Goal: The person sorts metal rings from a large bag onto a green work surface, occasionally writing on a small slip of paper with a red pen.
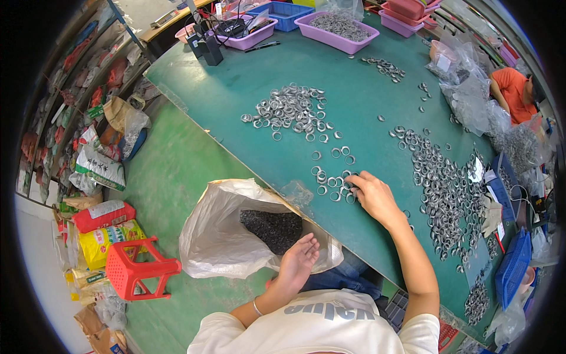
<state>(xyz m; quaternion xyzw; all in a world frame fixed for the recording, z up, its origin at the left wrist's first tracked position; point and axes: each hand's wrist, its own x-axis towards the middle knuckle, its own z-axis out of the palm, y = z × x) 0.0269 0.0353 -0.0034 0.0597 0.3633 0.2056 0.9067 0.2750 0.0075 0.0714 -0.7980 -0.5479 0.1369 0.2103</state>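
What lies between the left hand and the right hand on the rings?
Head view: the table's front edge and the open rim of the white bag separate the left hand from the right hand.

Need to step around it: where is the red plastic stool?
The red plastic stool stands on the green floor at the person's left, beside the white bag.

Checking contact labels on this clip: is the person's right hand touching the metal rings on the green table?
Touching. The head view shows the right hand palm down on the green table, its fingertips resting on the small cluster of metal rings.
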